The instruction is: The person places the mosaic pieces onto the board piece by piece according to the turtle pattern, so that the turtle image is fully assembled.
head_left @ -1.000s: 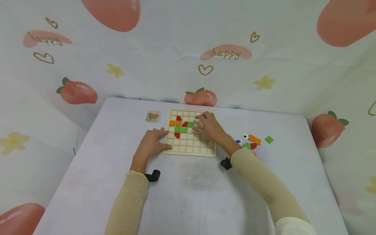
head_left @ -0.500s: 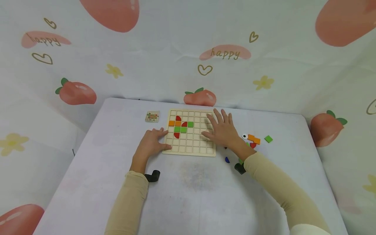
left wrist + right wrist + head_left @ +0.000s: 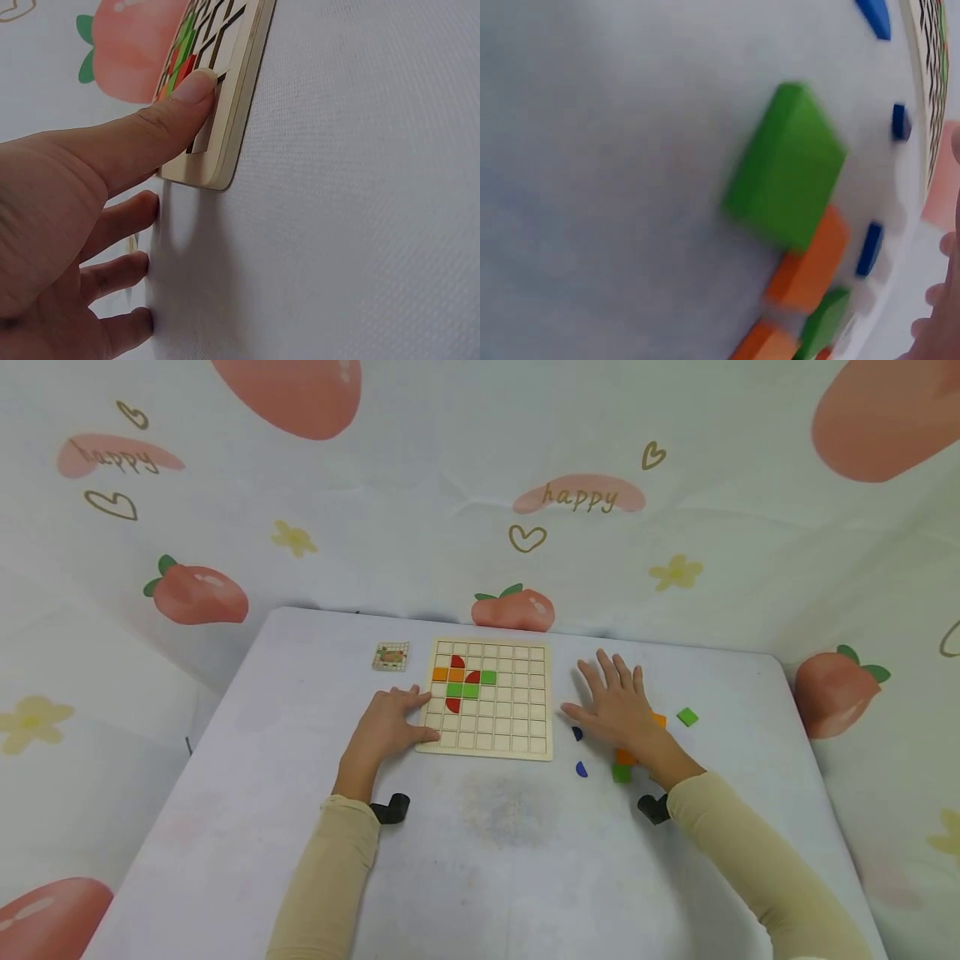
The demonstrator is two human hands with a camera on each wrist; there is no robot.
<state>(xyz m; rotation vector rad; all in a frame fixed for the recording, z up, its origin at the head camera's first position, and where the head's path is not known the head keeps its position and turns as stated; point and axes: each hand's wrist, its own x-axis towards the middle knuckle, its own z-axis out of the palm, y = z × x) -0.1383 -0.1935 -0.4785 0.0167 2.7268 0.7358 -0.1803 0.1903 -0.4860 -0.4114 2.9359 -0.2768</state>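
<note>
I have the left hand (image 3: pixel 386 722) relaxed, its thumb (image 3: pixel 150 135) laid on top of the grid board (image 3: pixel 510 727) near a rounded corner and the other fingers slack alongside, so it presses rather than grips. The right hand (image 3: pixel 618 706) has its fingers spread, gripping nothing I can see, above scattered blocks (image 3: pixel 659 721) to the board's right. The board is pale, wood-like and roughly square, its face scored into cells. Toward its upper left sit flat orange squares (image 3: pixel 440 674), green squares (image 3: pixel 454 690) and curved-edged red pieces (image 3: pixel 453 704). My right wrist view, blurred, gives me a thick green block (image 3: pixel 791 172) with an orange block (image 3: pixel 810 259) just beside it. A blue half-disc (image 3: pixel 582 769) lies near the board; farther right is a lone green tile (image 3: pixel 687 717). Left of the board I see a small printed card (image 3: pixel 391 656). Everything rests on white cloth (image 3: pixel 480 885), finely textured up close, before a faintly creased, fruit-printed backdrop (image 3: pixel 420 468).
</note>
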